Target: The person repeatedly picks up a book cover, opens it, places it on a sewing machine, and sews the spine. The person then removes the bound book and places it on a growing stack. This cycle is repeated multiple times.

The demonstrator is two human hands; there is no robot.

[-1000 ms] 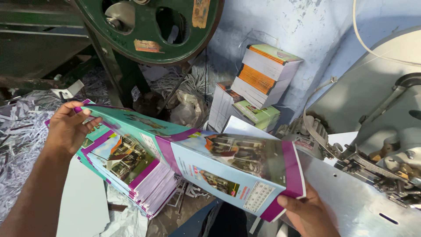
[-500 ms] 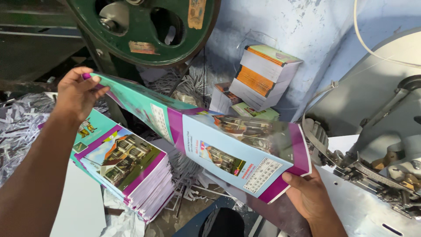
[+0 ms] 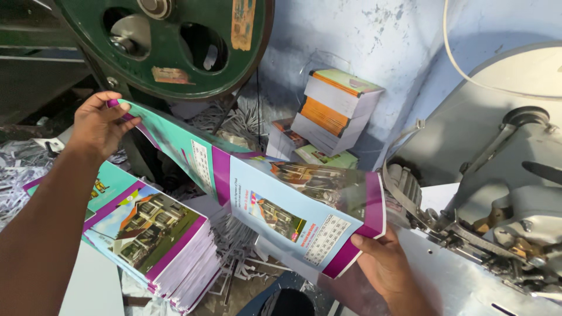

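Left hand (image 3: 100, 126) pinching far corner of glossy teal-and-purple printed booklet cover (image 3: 275, 196); right hand (image 3: 386, 266) gripping near purple edge. Spread open above stack of matching booklets (image 3: 161, 243), near green metal flywheel (image 3: 175, 44), grey stitching machine (image 3: 497, 193) just beside.

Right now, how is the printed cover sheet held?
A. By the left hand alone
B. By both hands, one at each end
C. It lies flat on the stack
B: the left hand pinches the printed cover sheet's far end, the right hand its near edge.
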